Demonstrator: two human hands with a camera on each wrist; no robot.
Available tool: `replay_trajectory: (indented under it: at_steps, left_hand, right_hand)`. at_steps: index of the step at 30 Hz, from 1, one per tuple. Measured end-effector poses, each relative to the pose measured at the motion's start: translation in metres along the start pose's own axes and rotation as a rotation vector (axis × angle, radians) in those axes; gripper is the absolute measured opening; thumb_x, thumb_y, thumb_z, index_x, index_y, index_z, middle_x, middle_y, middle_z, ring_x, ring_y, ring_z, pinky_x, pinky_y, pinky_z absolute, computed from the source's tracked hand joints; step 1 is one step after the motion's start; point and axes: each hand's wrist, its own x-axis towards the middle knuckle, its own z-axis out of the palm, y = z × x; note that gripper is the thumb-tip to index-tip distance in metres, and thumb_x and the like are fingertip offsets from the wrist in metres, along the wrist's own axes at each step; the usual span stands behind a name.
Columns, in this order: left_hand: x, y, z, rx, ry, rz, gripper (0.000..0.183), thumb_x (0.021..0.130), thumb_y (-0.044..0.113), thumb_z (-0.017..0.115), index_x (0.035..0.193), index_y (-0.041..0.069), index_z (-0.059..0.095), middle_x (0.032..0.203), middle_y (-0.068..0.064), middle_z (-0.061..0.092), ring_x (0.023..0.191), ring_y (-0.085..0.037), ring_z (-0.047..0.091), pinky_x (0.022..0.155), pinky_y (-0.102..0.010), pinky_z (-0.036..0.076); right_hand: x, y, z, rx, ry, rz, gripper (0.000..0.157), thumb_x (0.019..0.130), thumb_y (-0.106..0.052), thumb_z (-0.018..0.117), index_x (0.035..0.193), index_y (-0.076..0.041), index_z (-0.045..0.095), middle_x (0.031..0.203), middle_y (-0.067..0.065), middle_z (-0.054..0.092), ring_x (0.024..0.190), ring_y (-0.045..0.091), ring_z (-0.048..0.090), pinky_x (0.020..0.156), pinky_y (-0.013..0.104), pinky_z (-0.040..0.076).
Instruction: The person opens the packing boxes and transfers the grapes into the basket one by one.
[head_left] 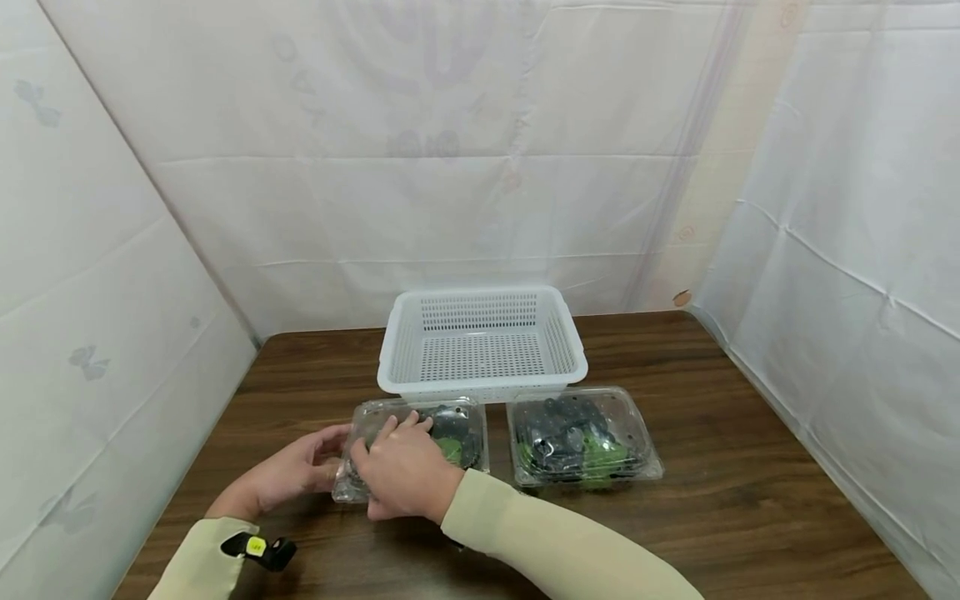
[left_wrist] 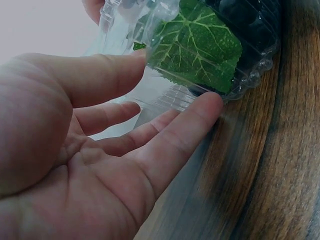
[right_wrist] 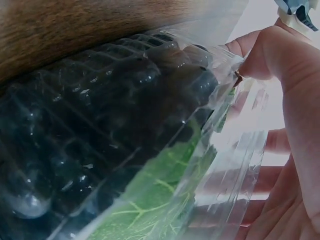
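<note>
Dark grapes (right_wrist: pixel 90 115) and a green leaf (left_wrist: pixel 200 50) fill a clear plastic clamshell box (head_left: pixel 474 433) on the near left part of the table. My left hand (head_left: pixel 296 468) holds its left end, thumb at the rim and fingertips low along the side. Over the top lies my right hand (head_left: pixel 408 471), fingers spread across the lid and thumb gripping the near rim. Part of the lid is hidden under that hand. In the right wrist view the lid edge stands a little apart from the grape-filled base.
A second clamshell box (head_left: pixel 581 442) of dark grapes with green leaves lies to the right. Behind both boxes stands a white slotted basket (head_left: pixel 482 387), nothing inside. White sheeting (head_left: pixel 450 208) hangs around the wooden table (head_left: pixel 735 467).
</note>
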Motion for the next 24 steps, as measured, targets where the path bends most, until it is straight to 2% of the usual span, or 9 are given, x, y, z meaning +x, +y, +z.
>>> replay_trajectory:
  at_steps: [6, 13, 21, 24]
  left_hand:
    - [0.000, -0.001, -0.001, 0.004, 0.012, -0.006, 0.081, 0.102, 0.019, 0.064, 0.159, -0.009, 0.015, 0.153, -0.037, 0.035, 0.124, -0.027, 0.060, 0.091, -0.038, 0.061]
    - [0.001, -0.001, 0.000, 0.004, 0.024, -0.019, 0.082, 0.100, 0.017, 0.067, 0.159, -0.009, 0.017, 0.151, -0.036, 0.038, 0.120, -0.025, 0.060, 0.088, -0.037, 0.061]
    - [0.001, -0.001, -0.001, 0.006, 0.018, -0.024, 0.090, 0.093, 0.011, 0.073, 0.159, -0.009, 0.015, 0.152, -0.035, 0.036, 0.127, -0.028, 0.056, 0.088, -0.035, 0.060]
    - [0.000, -0.002, -0.002, -0.007, 0.001, -0.016, 0.091, 0.094, 0.011, 0.072, 0.160, -0.009, 0.012, 0.153, -0.036, 0.033, 0.127, -0.028, 0.057, 0.088, -0.035, 0.060]
  right_hand:
    - [0.002, -0.004, -0.003, 0.005, -0.034, 0.031, 0.067, 0.091, -0.059, 0.061, 0.147, -0.023, 0.053, 0.133, 0.021, 0.067, 0.110, 0.049, 0.070, 0.080, 0.057, 0.062]
    - [0.004, -0.010, 0.003, -0.030, 0.038, 0.056, 0.069, 0.091, -0.066, 0.054, 0.143, -0.021, 0.058, 0.127, 0.022, 0.070, 0.106, 0.049, 0.071, 0.075, 0.060, 0.062]
    - [0.005, -0.013, 0.004, -0.058, 0.055, 0.066, 0.069, 0.093, -0.067, 0.050, 0.144, -0.021, 0.057, 0.127, 0.023, 0.070, 0.106, 0.049, 0.071, 0.074, 0.060, 0.062]
    - [0.005, -0.014, 0.004, -0.066, 0.058, 0.066, 0.069, 0.093, -0.066, 0.049, 0.144, -0.020, 0.057, 0.127, 0.023, 0.070, 0.105, 0.050, 0.071, 0.074, 0.060, 0.062]
